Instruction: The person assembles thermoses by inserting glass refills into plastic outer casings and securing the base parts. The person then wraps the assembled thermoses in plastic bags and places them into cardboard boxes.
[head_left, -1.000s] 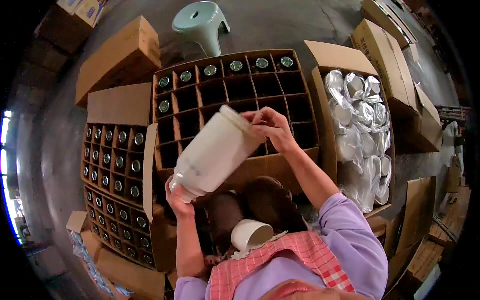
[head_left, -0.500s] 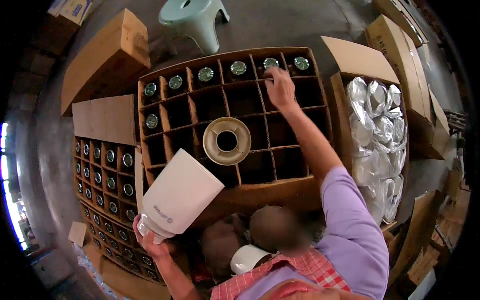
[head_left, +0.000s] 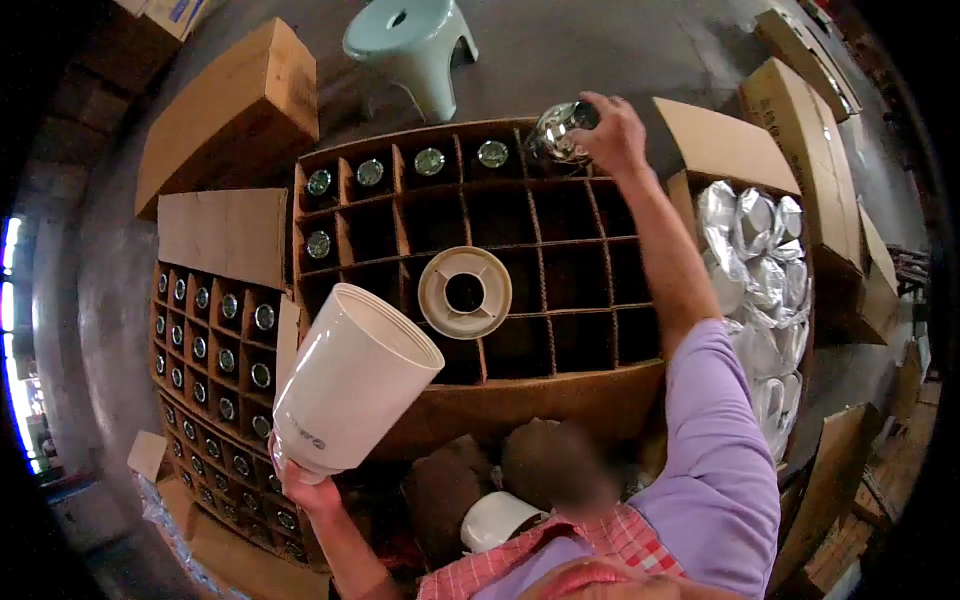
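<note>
At the lower left, my left hand (head_left: pixel 308 488) is closed around the narrow end of a white thermos casing (head_left: pixel 345 385). The casing tilts up to the right, and its wide threaded mouth shows. My right hand (head_left: pixel 615 135) grips a shiny silvered glass thermos liner (head_left: pixel 560 135) by its end, above the far right part of a divided cardboard box (head_left: pixel 530 395). The tops of several liners (head_left: pixel 430 161) show in the box's far row and left column. A cream ring with a central hole (head_left: pixel 434 290) lies on the dividers.
To the left stands a second divided carton (head_left: pixel 215 365) with several liners. On the right, a carton holds plastic-wrapped pieces (head_left: pixel 760 270). A pale green stool (head_left: pixel 425 60) is behind the box. A white cylindrical piece (head_left: pixel 495 520) lies near my lap.
My right hand has lifted a liner from the far row and moved up and right with it. The casing in my left hand has turned so its open mouth shows more.
</note>
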